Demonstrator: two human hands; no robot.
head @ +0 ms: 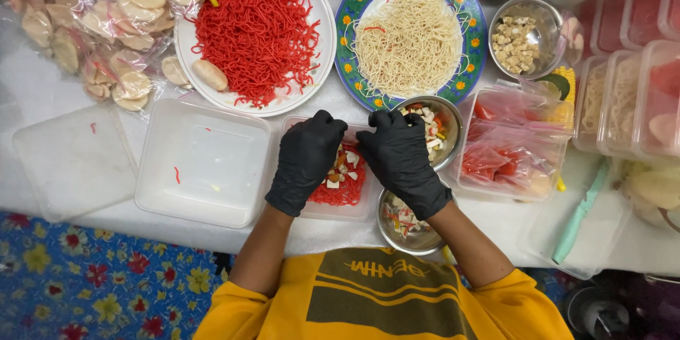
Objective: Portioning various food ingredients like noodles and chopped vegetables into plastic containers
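Observation:
Both my hands wear black gloves and rest over a clear plastic container (358,207) holding red noodles with chopped toppings (345,173). My left hand (306,159) covers its left side, fingers curled down. My right hand (400,156) covers its right side, fingertips near the far rim, beside a metal bowl of mixed chopped bits (440,125). Whether either hand pinches anything is hidden.
A white plate of red noodles (256,32) and a flowered plate of pale noodles (409,32) sit at the back. An empty clear container (202,163) and lid (74,159) lie left. Bagged crackers (99,21), a tofu bowl (520,39), a second metal bowl (407,223), and filled containers (623,99) surround.

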